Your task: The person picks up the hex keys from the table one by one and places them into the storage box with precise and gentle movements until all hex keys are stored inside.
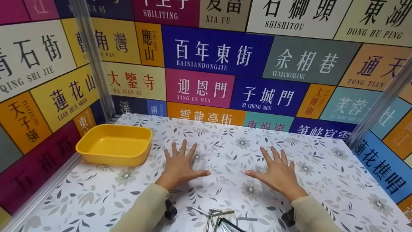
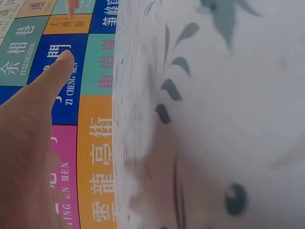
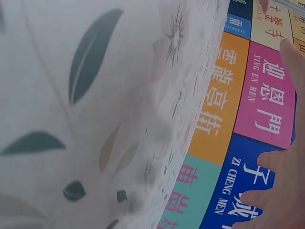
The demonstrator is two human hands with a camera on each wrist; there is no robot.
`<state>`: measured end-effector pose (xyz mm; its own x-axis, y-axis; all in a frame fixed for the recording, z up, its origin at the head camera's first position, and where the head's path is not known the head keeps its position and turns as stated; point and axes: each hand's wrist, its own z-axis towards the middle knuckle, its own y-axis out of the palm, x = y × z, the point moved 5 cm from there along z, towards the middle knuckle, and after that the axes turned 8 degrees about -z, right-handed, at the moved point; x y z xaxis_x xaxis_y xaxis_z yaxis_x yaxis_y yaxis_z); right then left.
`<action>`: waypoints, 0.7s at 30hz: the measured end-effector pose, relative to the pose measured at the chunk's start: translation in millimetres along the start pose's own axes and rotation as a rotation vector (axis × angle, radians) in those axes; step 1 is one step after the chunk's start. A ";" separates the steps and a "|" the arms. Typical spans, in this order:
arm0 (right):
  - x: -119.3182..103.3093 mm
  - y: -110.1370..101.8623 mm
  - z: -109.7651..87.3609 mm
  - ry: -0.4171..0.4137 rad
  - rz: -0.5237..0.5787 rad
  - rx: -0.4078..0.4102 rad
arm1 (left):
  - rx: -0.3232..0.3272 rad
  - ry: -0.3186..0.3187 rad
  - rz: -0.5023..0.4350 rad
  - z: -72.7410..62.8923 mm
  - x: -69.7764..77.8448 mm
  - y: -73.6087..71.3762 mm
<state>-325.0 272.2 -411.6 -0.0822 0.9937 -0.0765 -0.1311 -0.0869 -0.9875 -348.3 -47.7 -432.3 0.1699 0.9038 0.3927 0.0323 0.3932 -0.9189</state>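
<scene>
My left hand [image 1: 182,164] is spread over the floral-patterned table, fingers straight and thumb pointing right. Opposite it, my right hand [image 1: 277,170] is spread the same way, its thumb pointing left. Neither holds anything, and a gap of tabletop lies between the two thumbs. Several L-shaped hex keys [image 1: 222,212] lie in a loose pile near the front edge, between the forearms and partly cut off by the frame. In the left wrist view the left thumb [image 2: 59,71] shows against the wall; the right wrist view shows part of the right hand [image 3: 281,191].
A yellow plastic tub [image 1: 114,158] stands at the table's back left, to the left of my left hand. Colourful sign-printed panels [image 1: 199,87] rise behind and on both sides of the table [image 1: 219,138]. Clear strips run along the wall corners.
</scene>
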 end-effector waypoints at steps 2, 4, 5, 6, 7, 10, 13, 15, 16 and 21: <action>-4.3 0.5 -1.0 0.001 0.016 0.003 | 0.009 0.006 -0.026 -3.9 -3.6 0.2; -9.0 0.7 -1.7 -0.001 0.029 0.010 | 0.014 0.012 -0.053 -7.7 -7.1 0.7; -11.7 0.5 -1.9 -0.003 0.035 0.014 | 0.018 0.015 -0.063 -9.4 -8.8 1.0; -14.5 0.1 -2.1 -0.005 0.044 0.019 | 0.025 0.021 -0.077 -11.1 -10.3 1.1; -17.2 0.5 -2.4 -0.010 0.062 0.020 | 0.031 0.025 -0.088 -13.0 -12.1 1.6; -26.5 1.6 -3.6 -0.022 0.132 0.015 | 0.046 0.030 -0.122 -18.6 -17.1 1.7; -37.1 3.9 -4.2 -0.032 0.237 -0.018 | 0.066 0.037 -0.162 -25.0 -21.2 0.2; -45.2 5.1 -4.1 -0.040 0.306 -0.039 | 0.077 0.044 -0.186 -29.5 -23.6 -1.3; -49.4 5.5 -3.9 -0.047 0.339 -0.046 | 0.083 0.050 -0.195 -31.6 -24.9 -2.3; -71.1 3.8 -4.4 -0.111 0.494 -0.013 | 0.088 0.055 -0.234 -41.8 -35.4 -8.2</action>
<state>-315.4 201.5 -410.5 -0.2360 0.8204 -0.5207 -0.0382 -0.5433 -0.8387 -313.4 -90.0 -440.2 0.2215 0.7767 0.5896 -0.0081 0.6061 -0.7953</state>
